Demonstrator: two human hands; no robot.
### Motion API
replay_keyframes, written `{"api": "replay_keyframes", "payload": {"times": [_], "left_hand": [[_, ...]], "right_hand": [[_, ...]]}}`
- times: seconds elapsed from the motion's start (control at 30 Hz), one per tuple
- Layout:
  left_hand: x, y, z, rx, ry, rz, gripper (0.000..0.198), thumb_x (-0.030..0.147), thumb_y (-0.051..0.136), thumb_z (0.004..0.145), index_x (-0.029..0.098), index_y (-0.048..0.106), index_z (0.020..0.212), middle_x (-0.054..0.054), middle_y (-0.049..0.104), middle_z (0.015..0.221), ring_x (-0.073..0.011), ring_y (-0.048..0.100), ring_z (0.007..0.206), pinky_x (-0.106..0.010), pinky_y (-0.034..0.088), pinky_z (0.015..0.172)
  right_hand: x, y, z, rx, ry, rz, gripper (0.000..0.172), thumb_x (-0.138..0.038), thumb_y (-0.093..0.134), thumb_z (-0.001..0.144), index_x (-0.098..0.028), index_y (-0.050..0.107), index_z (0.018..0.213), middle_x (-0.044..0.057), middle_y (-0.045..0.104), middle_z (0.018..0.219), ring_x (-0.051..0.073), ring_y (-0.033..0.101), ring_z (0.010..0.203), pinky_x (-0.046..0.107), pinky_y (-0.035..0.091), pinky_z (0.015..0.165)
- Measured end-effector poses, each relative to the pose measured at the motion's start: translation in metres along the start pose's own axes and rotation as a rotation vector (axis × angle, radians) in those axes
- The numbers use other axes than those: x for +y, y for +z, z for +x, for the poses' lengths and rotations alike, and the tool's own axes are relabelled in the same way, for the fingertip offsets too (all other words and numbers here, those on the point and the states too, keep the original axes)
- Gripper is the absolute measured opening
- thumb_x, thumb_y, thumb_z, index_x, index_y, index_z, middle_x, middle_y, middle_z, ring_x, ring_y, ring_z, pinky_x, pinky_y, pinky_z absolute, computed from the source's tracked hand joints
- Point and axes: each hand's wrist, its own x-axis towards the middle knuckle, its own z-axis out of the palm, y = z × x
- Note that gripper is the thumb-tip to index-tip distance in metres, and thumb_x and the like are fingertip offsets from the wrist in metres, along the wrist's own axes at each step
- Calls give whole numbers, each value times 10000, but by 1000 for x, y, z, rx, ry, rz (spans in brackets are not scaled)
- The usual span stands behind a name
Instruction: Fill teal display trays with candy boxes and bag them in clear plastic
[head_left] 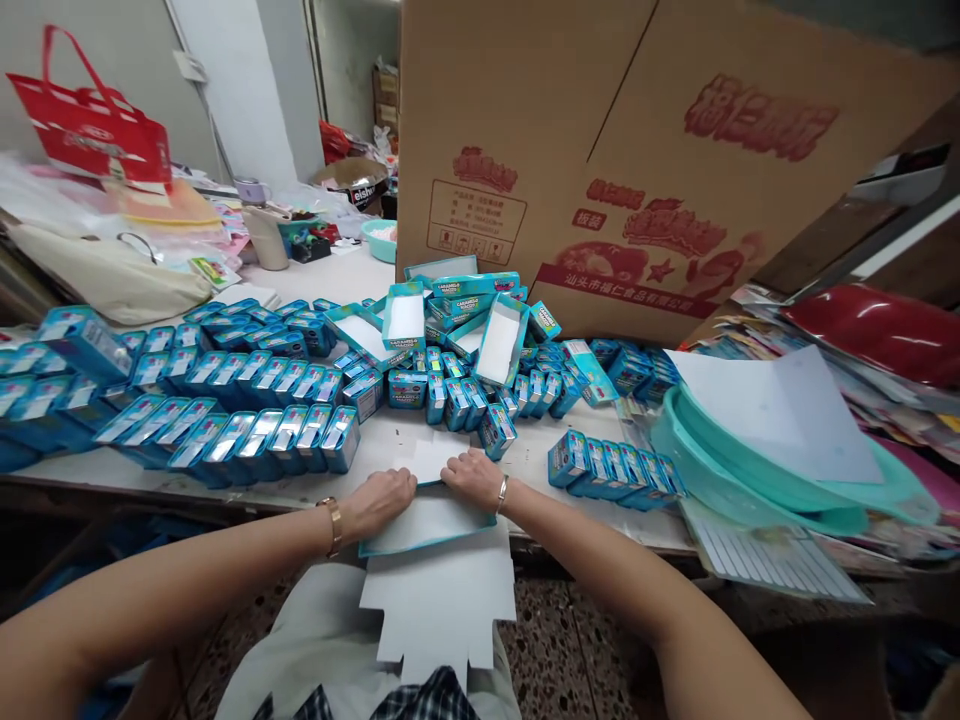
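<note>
A cardboard box blank [431,525], white inside with a blue edge, lies partly folded at the table's front edge. My left hand [379,503] has its fingers curled over the blank's far left side. On the far right side my right hand [474,478] grips it the same way, fingers bent and thumb hidden. More flat white blanks [442,590] rest on my lap below it, with notched flaps. Just beyond my right hand stands a small blue printed box [497,430]. Folded open trays [501,340] with white insides are piled farther back.
Rows of small blue boxes [262,435] cover the left of the table, and a short row [615,468] stands at right. A large brown carton [555,150] blocks the back. Turquoise basins [720,470] with white sheets sit at right. A red bag [94,130] is far left.
</note>
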Motion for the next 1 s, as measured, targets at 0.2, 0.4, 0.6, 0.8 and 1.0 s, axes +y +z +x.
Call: {"api": "replay_keyframes", "payload": {"times": [0.2,0.4,0.6,0.8,1.0], "left_hand": [[-8,-18,-15,105,31,2,336,-37,346,866,109,592,1042,-170,654,1021,-284,646,892,-395,528,762],[-33,-42,-35,239,-55,65,373,-79,363,795,115,591,1017,-155,671,952,-294,621,913,-381,506,741],[-56,-68,-42,402,-97,82,301,-23,418,821,142,626,962,-125,676,891,-291,614,891,-418,499,799],[-83,-151,-66,1385,-294,-394,640,367,630,889,175,382,1447,-158,520,1378,-298,506,1265,-463,460,1031],[-48,-97,-67,1110,-348,-1087,503,490,633,858,194,597,1263,-110,672,1187,-287,626,1126,-449,520,967]], "right_hand": [[0,-39,-5,12,12,-77,164,-162,475,947,-169,625,1011,100,696,968,218,670,864,328,454,702],[-1,-102,9,97,-10,-128,232,-128,383,968,-162,548,1127,125,686,973,254,669,909,356,482,728],[-2,-124,26,55,9,-101,275,-125,355,968,-182,515,1184,126,691,981,248,692,856,336,511,684],[81,-213,53,351,449,60,338,-233,299,1003,-162,462,1290,184,671,1112,319,669,979,446,504,801],[97,-206,29,1032,517,565,440,-420,336,1022,-133,475,1326,139,651,1184,244,623,1063,365,472,898]]}}
